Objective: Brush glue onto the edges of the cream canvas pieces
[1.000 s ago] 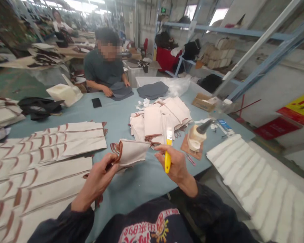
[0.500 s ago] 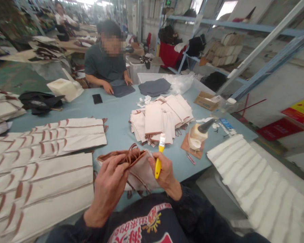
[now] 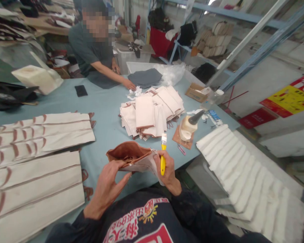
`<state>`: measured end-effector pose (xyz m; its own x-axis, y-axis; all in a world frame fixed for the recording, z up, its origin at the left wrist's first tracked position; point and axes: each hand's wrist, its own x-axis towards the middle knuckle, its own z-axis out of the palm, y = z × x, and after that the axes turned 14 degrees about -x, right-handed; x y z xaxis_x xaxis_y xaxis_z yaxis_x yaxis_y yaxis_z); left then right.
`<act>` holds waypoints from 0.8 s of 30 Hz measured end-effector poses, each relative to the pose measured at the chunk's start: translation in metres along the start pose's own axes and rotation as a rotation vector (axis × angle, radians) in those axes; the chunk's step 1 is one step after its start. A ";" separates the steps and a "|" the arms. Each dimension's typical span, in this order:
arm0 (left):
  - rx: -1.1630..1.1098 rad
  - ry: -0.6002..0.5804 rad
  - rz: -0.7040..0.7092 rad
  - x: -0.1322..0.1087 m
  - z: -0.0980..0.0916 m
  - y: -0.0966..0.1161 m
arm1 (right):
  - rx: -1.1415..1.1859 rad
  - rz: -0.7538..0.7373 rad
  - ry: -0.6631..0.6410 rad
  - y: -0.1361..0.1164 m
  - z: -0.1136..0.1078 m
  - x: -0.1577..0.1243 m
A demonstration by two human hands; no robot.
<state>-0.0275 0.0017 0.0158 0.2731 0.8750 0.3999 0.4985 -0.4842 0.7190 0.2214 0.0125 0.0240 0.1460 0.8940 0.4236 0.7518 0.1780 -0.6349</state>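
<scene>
Co-worker's hand now at scraps on table near shelves, right grip around brush, left grip unclear

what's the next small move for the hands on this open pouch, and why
I'd probably have the left hand press the bunched brown strips deeper into the cream fabric pouch with brown lining: they sit near its open mouth, that hand is at the rim, and the right hand also holds a yellow-handled brush.
</scene>
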 end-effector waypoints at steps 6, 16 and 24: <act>-0.163 -0.075 0.086 0.037 -0.020 0.027 | 0.023 -0.063 -0.058 -0.006 -0.021 0.037; -0.203 0.002 0.101 0.077 -0.047 0.075 | 0.034 -0.560 -0.224 -0.057 -0.058 0.089; -0.438 -0.042 -0.225 0.075 -0.048 0.088 | -0.139 -0.775 -0.283 -0.070 -0.047 0.090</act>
<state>-0.0027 0.0243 0.1360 0.2353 0.9531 0.1904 0.1591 -0.2310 0.9599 0.2117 0.0608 0.1367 -0.5981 0.6122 0.5172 0.6482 0.7490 -0.1370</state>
